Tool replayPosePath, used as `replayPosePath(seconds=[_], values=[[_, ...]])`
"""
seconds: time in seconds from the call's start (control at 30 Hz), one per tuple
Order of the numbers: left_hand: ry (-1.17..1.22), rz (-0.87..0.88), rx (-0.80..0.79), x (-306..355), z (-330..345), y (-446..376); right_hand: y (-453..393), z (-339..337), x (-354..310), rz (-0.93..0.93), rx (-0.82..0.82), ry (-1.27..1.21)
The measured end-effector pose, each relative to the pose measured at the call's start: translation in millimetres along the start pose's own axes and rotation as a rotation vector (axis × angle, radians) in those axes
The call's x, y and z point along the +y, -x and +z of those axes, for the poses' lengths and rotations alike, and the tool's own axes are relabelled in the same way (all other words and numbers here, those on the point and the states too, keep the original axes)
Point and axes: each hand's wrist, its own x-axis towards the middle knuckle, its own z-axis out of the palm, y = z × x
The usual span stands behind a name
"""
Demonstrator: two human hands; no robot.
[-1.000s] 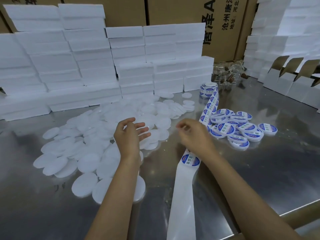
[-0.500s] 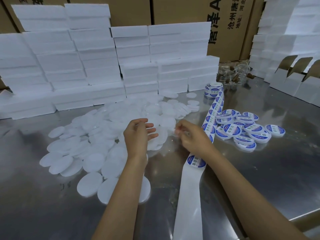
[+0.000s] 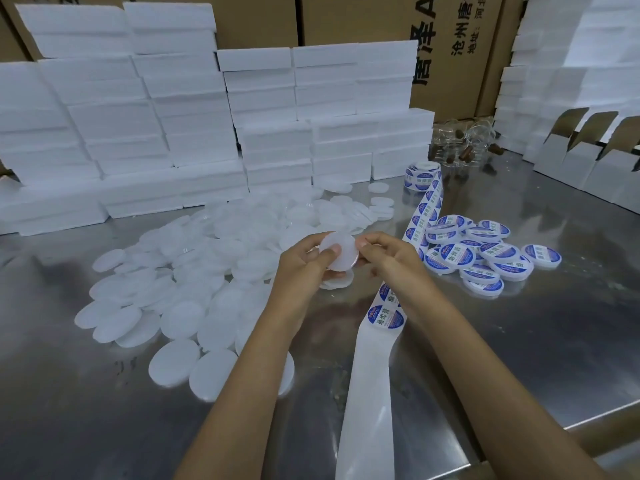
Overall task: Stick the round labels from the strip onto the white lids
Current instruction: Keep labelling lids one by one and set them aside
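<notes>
My left hand (image 3: pixel 304 263) and right hand (image 3: pixel 388 252) pinch one white lid (image 3: pixel 337 251) at centre, above table (image 3: pixel 519 341); thumb on its face, fingers curled behind. Whether a label is on it: can't tell. Label strip (image 3: pixel 384 317) passes under right wrist, near end cut off.

Brushed, reflective metal desk (image 3: pixel 519 341), scuffed. Matt, frosted white plastic lids (image 3: pixel 180 317), smooth-faced. Glossy printed paper labels (image 3: pixel 386 317) on a slick, pale backing strip (image 3: pixel 367 410). Grainy white foam blocks (image 3: pixel 138 116) behind. Dull brown cardboard cartons (image 3: pixel 346 19), printed black.
</notes>
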Motion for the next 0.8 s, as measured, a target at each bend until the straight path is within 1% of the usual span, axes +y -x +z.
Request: replayPosePath(seconds=[0.07,0.13,0.17,0.23,0.3,0.37,0.5,0.8], values=[[0.113,-0.018,-0.034,1.4,-0.5,1.9,2.3,-3.9,1.5,-0.053,0.082,0.076],[0.211,-0.044,-0.078,1.6,-1.9,2.0,7.6,-13.1,6.0,-0.125,0.186,0.273],[0.247,-0.061,-0.095,1.3,-2.6,1.5,12.0,-19.1,8.8,-0.151,0.203,0.385],[0.296,-0.090,-0.122,0.0,-3.0,0.0,22.5,-29.9,14.3,-0.162,0.142,0.557],[0.310,-0.113,-0.148,-2.1,-1.5,-0.7,31.5,-35.7,18.4,-0.150,0.028,0.676],[0.308,-0.141,-0.157,-3.6,0.8,-0.8,36.4,-36.2,20.7,-0.190,-0.060,0.780],[0.258,-0.174,-0.150,-4.2,4.1,0.7,41.1,-30.1,20.0,-0.249,-0.150,0.804],[0.151,-0.176,-0.168,-5.9,11.2,6.1,39.9,-22.5,20.5,-0.262,-0.124,0.762]])
